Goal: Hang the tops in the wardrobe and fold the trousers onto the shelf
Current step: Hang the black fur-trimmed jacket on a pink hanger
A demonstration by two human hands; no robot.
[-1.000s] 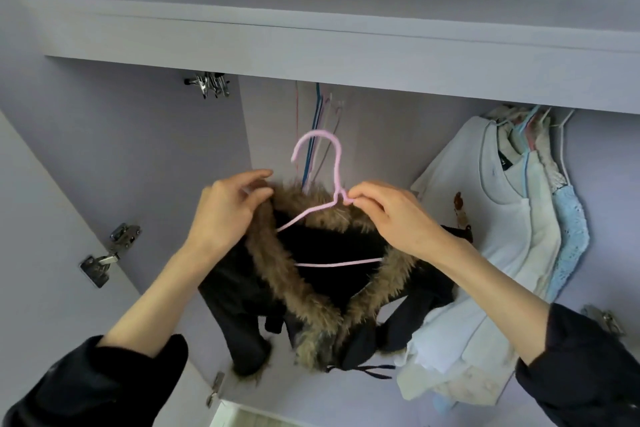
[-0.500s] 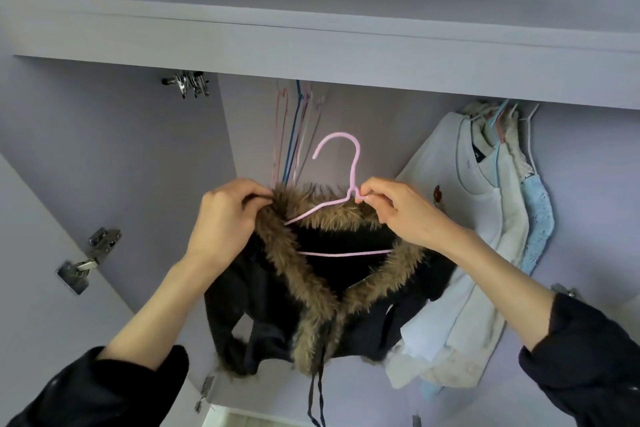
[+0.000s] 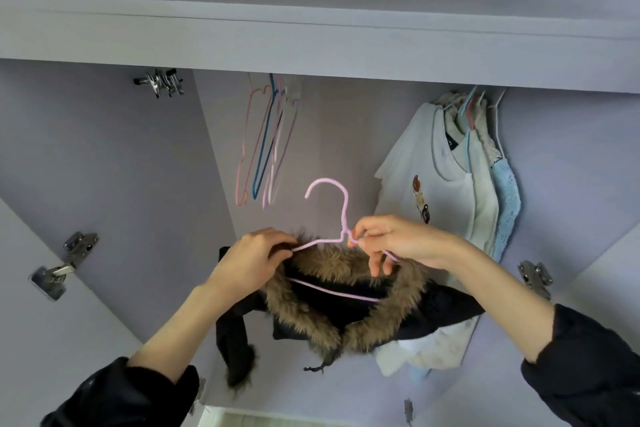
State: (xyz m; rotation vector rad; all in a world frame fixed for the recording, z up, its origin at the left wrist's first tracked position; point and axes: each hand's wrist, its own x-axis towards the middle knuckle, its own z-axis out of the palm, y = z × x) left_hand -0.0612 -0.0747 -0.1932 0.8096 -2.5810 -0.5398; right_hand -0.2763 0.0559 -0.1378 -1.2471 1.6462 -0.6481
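We look up into the open wardrobe. At frame centre we record a black jacket with a brown fur collar, carried on a pink hanger whose hook points up and curls toward 9 o'clock, free of any rail.

Left hand: at 9 o'clock of the collar, fingers curled in, pinching the fur edge together with the left arm of the hanger. Right hand: at 3 o'clock of the collar, thumb and forefinger clamped on the hanger's twisted neck, the other fingers curled down over its right arm. Both sleeves are dark.

The hanger's lower bar crosses the collar opening. One jacket sleeve with a fur cuff hangs toward 7 o'clock; the jacket body spreads toward 4 o'clock, in front of the lower hems of the hung garments.

At 12 o'clock of the left hand, several empty wire hangers in pink, blue and pale tones hang under the top panel. At 2 o'clock, white tops and a light blue lacy one hang together, touching. Metal hinges show at 9 and 3 o'clock, another at 11 o'clock.
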